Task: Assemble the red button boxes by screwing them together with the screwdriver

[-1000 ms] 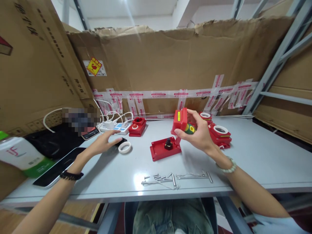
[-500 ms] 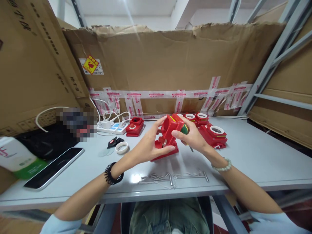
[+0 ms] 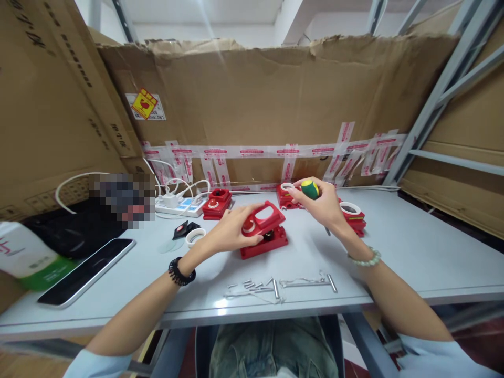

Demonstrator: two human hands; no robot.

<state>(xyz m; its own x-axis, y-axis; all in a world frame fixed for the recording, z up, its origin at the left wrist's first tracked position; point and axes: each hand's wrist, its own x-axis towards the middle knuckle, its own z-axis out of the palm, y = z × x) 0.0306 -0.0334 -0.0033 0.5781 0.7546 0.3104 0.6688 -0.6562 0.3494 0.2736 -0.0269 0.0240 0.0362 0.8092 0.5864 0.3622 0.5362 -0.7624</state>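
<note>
My left hand (image 3: 230, 230) is closed on a red cover (image 3: 272, 219) with a round opening and a red knob. The cover is tilted over its red base (image 3: 262, 250), which rests on the table; a black part shows in the gap between them. To the right, my right hand (image 3: 326, 208) is wrapped round a screwdriver (image 3: 310, 189) with a green and yellow handle, held above the table. Its shaft is mostly hidden behind the hand, with a bit showing below. Loose screws (image 3: 254, 285) lie in front of the base.
Red boxes with white rings (image 3: 350, 209) stand behind and right of my right hand. Another red box (image 3: 217, 203) sits beside a power strip (image 3: 185, 207). A white ring (image 3: 196, 238), a phone (image 3: 88, 272) and metal rods on cords (image 3: 307, 284) lie on the table.
The red cover has come down from nearly upright to a shallow tilt over its base. My right hand has let go of the cover and moved right with the screwdriver.
</note>
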